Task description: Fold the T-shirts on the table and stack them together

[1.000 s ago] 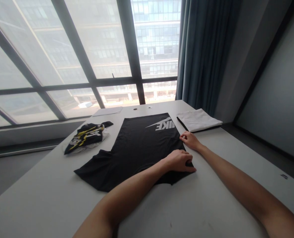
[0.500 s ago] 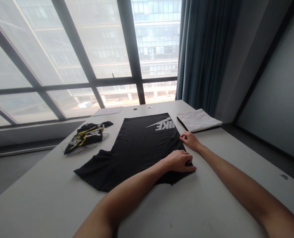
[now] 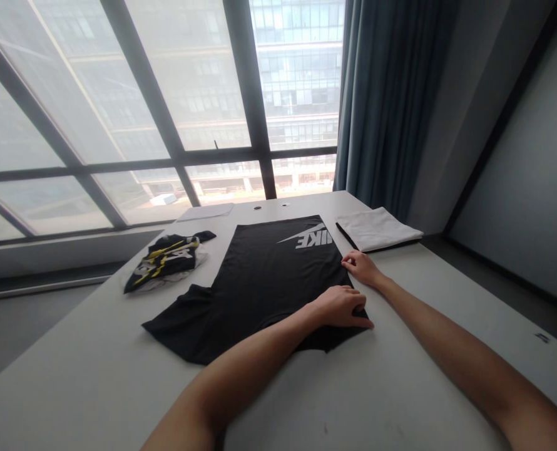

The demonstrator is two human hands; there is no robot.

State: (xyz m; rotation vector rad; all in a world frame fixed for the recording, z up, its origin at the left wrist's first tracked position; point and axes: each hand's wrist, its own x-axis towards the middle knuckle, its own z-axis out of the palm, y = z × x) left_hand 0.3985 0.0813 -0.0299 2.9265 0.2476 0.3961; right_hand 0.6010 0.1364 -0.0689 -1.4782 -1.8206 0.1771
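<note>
A black T-shirt (image 3: pixel 264 269) with white NIKE lettering lies spread out, one half folded over, its hem toward the window and a sleeve sticking out at the left. My left hand (image 3: pixel 340 307) reaches across its lower part and rests on the right-hand corner by the sleeve, fingers curled on the cloth and the thumb low at the edge. Slightly farther off, my right hand (image 3: pixel 362 268) pinches the shirt's right side edge between thumb and fingertips. Part of the shirt's neck end is hidden beneath my left forearm.
The white table (image 3: pixel 278 407) carries a crumpled black, yellow and white garment (image 3: pixel 168 260) at left. A folded white cloth (image 3: pixel 377 228) with a black edge lies at right. White paper (image 3: pixel 206 212) sits near the window; a blue curtain (image 3: pixel 386 100) hangs behind.
The view has shifted very slightly. Both hands keep their places on the T-shirt, which has not visibly moved.
</note>
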